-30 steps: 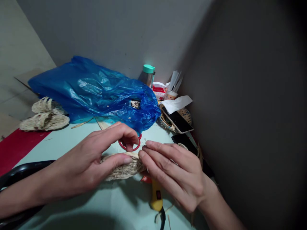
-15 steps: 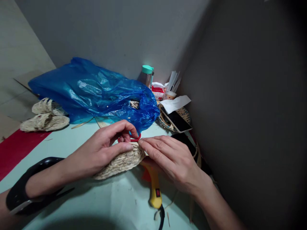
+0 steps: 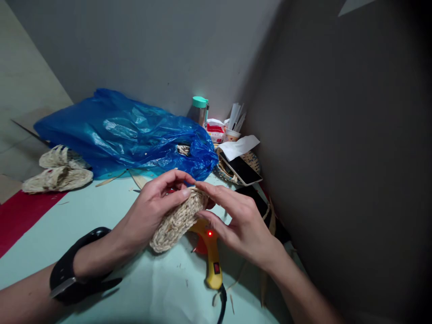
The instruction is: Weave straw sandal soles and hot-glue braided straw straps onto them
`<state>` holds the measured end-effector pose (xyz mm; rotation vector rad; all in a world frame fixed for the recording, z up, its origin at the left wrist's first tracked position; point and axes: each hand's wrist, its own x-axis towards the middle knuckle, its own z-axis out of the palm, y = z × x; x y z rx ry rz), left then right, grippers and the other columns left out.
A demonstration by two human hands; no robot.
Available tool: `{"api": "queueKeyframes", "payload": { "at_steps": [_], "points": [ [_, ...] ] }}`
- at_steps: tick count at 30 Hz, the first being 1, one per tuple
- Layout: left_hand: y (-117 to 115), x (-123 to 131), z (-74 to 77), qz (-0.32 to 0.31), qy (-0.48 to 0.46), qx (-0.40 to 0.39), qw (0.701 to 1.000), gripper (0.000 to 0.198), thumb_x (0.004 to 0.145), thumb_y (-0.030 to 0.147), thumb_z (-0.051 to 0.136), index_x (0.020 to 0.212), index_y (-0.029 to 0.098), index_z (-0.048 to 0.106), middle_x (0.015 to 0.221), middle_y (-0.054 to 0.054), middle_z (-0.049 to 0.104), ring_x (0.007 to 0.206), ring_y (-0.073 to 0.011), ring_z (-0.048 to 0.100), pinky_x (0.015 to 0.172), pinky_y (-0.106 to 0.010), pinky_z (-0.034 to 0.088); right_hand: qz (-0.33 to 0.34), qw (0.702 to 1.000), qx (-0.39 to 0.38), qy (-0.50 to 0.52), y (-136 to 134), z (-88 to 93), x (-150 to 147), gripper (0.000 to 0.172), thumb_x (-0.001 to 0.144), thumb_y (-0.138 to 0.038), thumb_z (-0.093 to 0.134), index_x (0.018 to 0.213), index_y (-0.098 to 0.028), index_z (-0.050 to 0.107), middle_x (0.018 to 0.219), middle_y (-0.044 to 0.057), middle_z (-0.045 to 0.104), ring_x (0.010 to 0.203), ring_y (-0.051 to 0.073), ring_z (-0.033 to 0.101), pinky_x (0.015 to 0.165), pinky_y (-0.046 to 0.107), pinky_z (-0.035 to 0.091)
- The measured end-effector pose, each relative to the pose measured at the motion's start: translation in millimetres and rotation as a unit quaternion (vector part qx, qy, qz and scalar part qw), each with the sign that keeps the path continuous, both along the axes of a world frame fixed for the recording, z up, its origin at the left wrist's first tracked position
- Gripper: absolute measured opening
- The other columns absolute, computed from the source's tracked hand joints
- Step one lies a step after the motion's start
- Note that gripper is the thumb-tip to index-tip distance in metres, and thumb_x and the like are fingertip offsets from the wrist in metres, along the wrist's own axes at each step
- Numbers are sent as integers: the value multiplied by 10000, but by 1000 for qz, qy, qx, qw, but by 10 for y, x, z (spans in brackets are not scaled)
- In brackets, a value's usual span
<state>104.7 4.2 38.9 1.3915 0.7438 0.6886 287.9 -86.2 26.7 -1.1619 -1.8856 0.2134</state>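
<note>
A braided straw sole [image 3: 180, 219], oval and beige, is tilted up in front of me. My left hand [image 3: 160, 198] is closed on its left edge, thumb pressed on the near face and fingers bent behind. Against its top and right edge lie the fingers of my right hand [image 3: 232, 209], with the thumb on the lower side, so this hand is closed on it too. Just beyond the left fingers shows a small piece of a red object, mostly hidden. Under the right hand lies a yellow glue gun [image 3: 213, 265] with a lit red lamp and a black cord.
A large blue plastic bag [image 3: 128, 130] fills the back. Two straw slippers [image 3: 57, 180] sit at the left. On the back right are a bottle [image 3: 200, 110], a cup of white sticks [image 3: 232, 135], and a phone [image 3: 241, 168] on a woven basket. Straw scraps lie about.
The sole has turned steeper and shows more of its face. My right thumb has come up onto its lower edge. The red loop is now mostly covered, and the glue gun's lamp shows.
</note>
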Motion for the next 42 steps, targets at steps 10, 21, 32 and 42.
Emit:
{"api": "queueKeyframes", "payload": {
  "at_steps": [10,21,32,42],
  "points": [
    [19,-60,240,-42,5,40,998,212,844,419,770,1016,295,763,1020,-3,750,923,-196,702,725,-235,572,-36,991,-69,109,-13,121,120,292,946,-177,660,1230,-211,718,1211,70,778,1070,220,748,944,359,599],
    [37,-68,188,-60,36,140,988,143,880,273,730,1022,282,721,889,19,680,835,-142,640,735,-211,530,23,965,-125,228,-21,127,155,247,922,-208,730,1166,-228,756,1152,37,796,1019,187,760,854,272,609],
    [69,-204,143,-58,70,312,946,184,925,320,692,1102,296,648,775,49,545,734,-135,557,692,-254,450,17,935,-148,322,36,77,250,232,910,-219,759,1133,-281,779,1143,-1,787,1060,186,736,906,260,583],
    [338,-355,214,25,16,162,986,127,845,354,791,951,306,742,867,42,676,793,-126,612,701,-177,499,47,888,-162,428,105,3,297,240,859,-305,785,1094,-352,799,1047,-36,779,1020,161,711,910,233,564]
  ]
}}
